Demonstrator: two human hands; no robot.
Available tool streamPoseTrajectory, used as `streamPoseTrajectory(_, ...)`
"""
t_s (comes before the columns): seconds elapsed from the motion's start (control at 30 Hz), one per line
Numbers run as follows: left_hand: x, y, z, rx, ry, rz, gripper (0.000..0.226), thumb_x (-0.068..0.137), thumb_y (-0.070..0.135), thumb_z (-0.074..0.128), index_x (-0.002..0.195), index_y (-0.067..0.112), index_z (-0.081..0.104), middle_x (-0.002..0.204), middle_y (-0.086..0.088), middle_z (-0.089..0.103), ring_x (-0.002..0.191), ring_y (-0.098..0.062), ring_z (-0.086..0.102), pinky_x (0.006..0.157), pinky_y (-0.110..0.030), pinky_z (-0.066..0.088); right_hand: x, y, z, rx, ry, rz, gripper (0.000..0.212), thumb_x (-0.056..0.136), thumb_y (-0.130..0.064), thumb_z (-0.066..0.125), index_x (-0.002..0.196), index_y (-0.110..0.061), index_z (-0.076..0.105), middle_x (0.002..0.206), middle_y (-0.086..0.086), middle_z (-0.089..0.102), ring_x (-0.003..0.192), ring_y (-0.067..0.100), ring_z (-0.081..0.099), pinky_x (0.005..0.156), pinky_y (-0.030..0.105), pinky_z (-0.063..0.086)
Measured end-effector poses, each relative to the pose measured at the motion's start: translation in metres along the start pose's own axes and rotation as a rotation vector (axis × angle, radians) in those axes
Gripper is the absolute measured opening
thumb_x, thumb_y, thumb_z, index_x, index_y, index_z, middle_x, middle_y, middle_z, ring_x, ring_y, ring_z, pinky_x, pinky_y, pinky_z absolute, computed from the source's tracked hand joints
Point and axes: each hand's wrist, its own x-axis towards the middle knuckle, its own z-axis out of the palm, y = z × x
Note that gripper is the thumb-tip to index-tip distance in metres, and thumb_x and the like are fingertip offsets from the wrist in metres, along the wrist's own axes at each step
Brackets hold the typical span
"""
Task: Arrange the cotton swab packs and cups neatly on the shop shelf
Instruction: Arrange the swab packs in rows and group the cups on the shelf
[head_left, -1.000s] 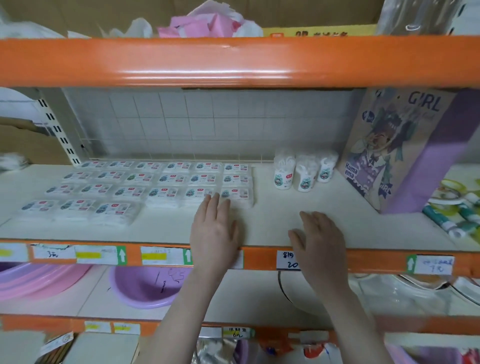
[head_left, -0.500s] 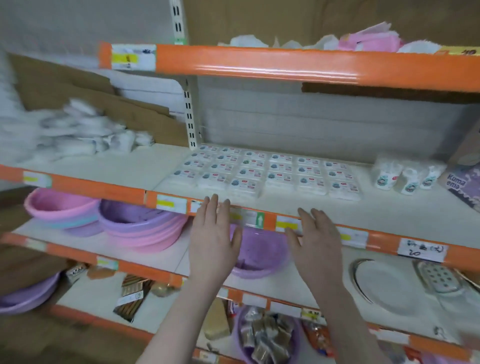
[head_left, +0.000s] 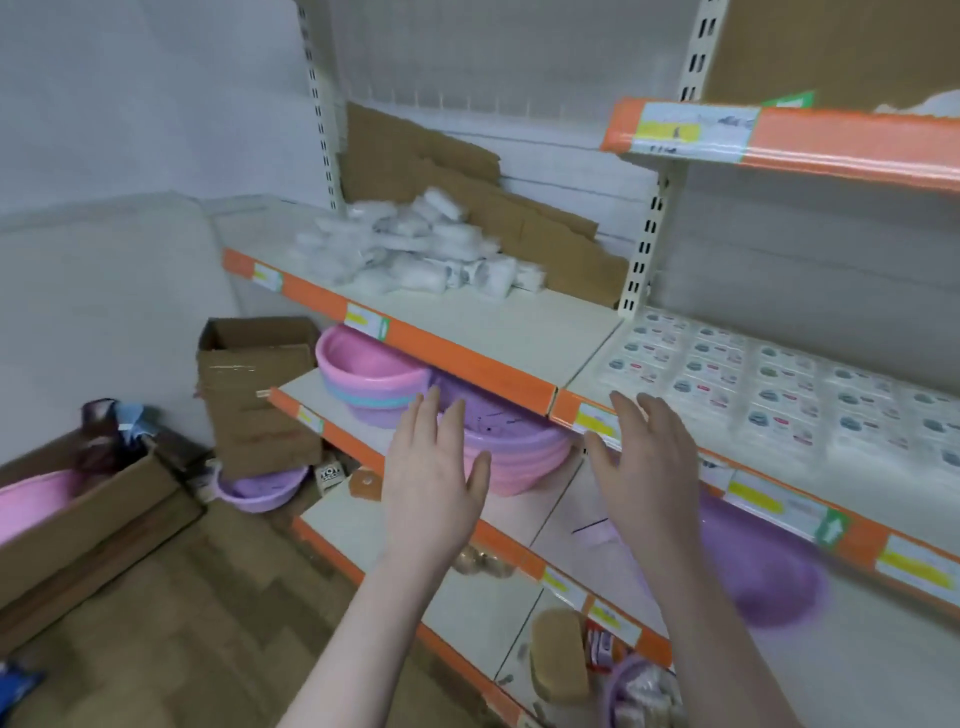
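Left hand (head_left: 434, 480) is raised at centre frame, palm forward, fingers straight and spread, holding nothing. Right hand (head_left: 647, 467) beside it is likewise open and empty. Loose crinkly white cotton swab packs (head_left: 415, 247) are heaped at upper centre; flat rectangular packs (head_left: 779, 395) lie in rows at right on the shelf (head_left: 498, 325).

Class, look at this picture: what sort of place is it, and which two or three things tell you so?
Most likely a small household-goods shop. Orange-edged shelves carry price labels, identical swab packs lie in neat rows, and plastic basins are stacked below. Cardboard boxes on the floor suggest restocking.
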Motion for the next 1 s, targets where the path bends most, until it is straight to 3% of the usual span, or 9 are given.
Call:
streamPoseTrajectory(0.23, 0.066, -0.056, 0.023, 0.003, 0.013, -0.019, 0.056, 0.080, 0.037, 0.040, 0.118, -0.001, 0.058, 0.126, -0.025, 0.054, 0.116, -0.043, 0.052, 0.095, -0.050, 0.044, 0.057, -0.033, 0.077, 0.065, 0.018, -0.032, 0.043, 0.071, -0.012, 0.077, 0.110, 0.000, 0.064, 0.107, 0.026, 0.061, 0.102, 0.043, 0.058, 0.088, 0.052, 0.047)
streamPoseTrajectory(0.3, 0.094, -0.071, 0.039, 0.013, 0.027, -0.008, 0.056, 0.081, 0.038, 0.040, 0.119, 0.000, 0.058, 0.128, -0.024, 0.053, 0.119, -0.042, 0.051, 0.100, -0.046, 0.041, 0.080, -0.036, 0.103, 0.064, 0.017, -0.028, 0.043, 0.072, -0.012, 0.077, 0.110, 0.000, 0.064, 0.108, 0.026, 0.060, 0.103, 0.043, 0.058, 0.088, 0.051, 0.046)
streamPoseTrajectory(0.37, 0.127, -0.086, 0.054, 0.037, 0.043, 0.016, 0.055, 0.082, 0.037, 0.042, 0.119, -0.001, 0.058, 0.129, -0.024, 0.053, 0.121, -0.041, 0.050, 0.106, -0.039, 0.029, 0.109, -0.040, 0.128, 0.067, 0.007, -0.009, 0.043, 0.073, -0.013, 0.076, 0.112, 0.000, 0.063, 0.110, 0.027, 0.060, 0.105, 0.043, 0.056, 0.090, 0.051, 0.045)
streamPoseTrajectory(0.47, 0.180, -0.106, 0.075, 0.088, 0.090, 0.024, 0.049, 0.077, 0.028, 0.058, 0.116, -0.001, 0.061, 0.126, -0.025, 0.055, 0.118, -0.042, 0.052, 0.101, -0.036, 0.019, 0.154, -0.046, 0.161, 0.065, 0.011, 0.013, 0.043, 0.075, -0.014, 0.074, 0.114, 0.001, 0.062, 0.113, 0.027, 0.059, 0.108, 0.043, 0.055, 0.093, 0.050, 0.044)
streamPoseTrajectory(0.63, 0.249, -0.139, 0.098, 0.070, 0.068, 0.016, 0.057, 0.080, 0.036, 0.043, 0.117, -0.004, 0.058, 0.126, -0.028, 0.054, 0.120, -0.044, 0.049, 0.103, -0.045, 0.037, 0.215, -0.059, 0.205, 0.052, 0.017, -0.006, 0.040, 0.078, -0.017, 0.071, 0.115, -0.002, 0.062, 0.110, 0.024, 0.060, 0.104, 0.041, 0.056, 0.088, 0.047, 0.046)
streamPoseTrajectory(0.9, 0.316, -0.190, 0.123, 0.054, 0.086, 0.024, 0.057, 0.082, 0.036, 0.042, 0.119, -0.004, 0.057, 0.127, -0.028, 0.053, 0.121, -0.045, 0.048, 0.108, -0.038, 0.027, 0.274, -0.085, 0.256, 0.140, -0.033, -0.001, 0.034, 0.083, -0.017, 0.065, 0.113, -0.003, 0.061, 0.107, 0.020, 0.059, 0.103, 0.037, 0.055, 0.088, 0.042, 0.043)
streamPoseTrajectory(1.0, 0.340, -0.205, 0.130, 0.015, 0.087, 0.039, 0.058, 0.084, 0.038, 0.041, 0.120, -0.004, 0.056, 0.129, -0.029, 0.051, 0.122, -0.045, 0.046, 0.106, -0.045, 0.033, 0.298, -0.095, 0.270, 0.166, -0.075, -0.011, 0.034, 0.085, -0.016, 0.063, 0.115, 0.000, 0.059, 0.105, 0.019, 0.058, 0.103, 0.036, 0.054, 0.088, 0.042, 0.043)
